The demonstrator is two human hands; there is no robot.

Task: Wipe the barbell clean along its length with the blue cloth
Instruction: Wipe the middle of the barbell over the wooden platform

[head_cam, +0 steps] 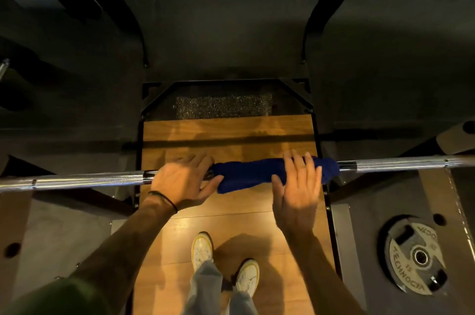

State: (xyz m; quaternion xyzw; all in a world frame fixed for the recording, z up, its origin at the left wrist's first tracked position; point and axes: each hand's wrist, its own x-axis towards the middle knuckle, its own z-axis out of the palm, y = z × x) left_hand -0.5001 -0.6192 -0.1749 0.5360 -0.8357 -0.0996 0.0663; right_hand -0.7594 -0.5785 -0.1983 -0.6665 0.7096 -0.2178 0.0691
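Barbell (87, 181) steel is running across the whole scene at waist height, lying level above the wooden platform (231, 134) and shining where the knurling is catching the light. Off its left end, a dark rack upright (123, 6) is rising beyond the bar. Moving right along the bar, the left hand (183, 181) is lying over it with fingers fairly straight and the thumb spread, touching the left edge of the blue cloth (246, 173); a thin black band (164, 199) is circling that wrist. The cloth is draping over the bar's middle, bunched and dark navy, hiding the steel beneath it. Below the bar, two white shoes (223, 263) are standing on the platform. Further right, the right hand (295, 186) is pressing down on the cloth with fingers extended, thumb hanging beneath. Right of the cloth, bare bar is showing again, and below that stretch a grey weight plate (416, 255) is lying flat on the floor.
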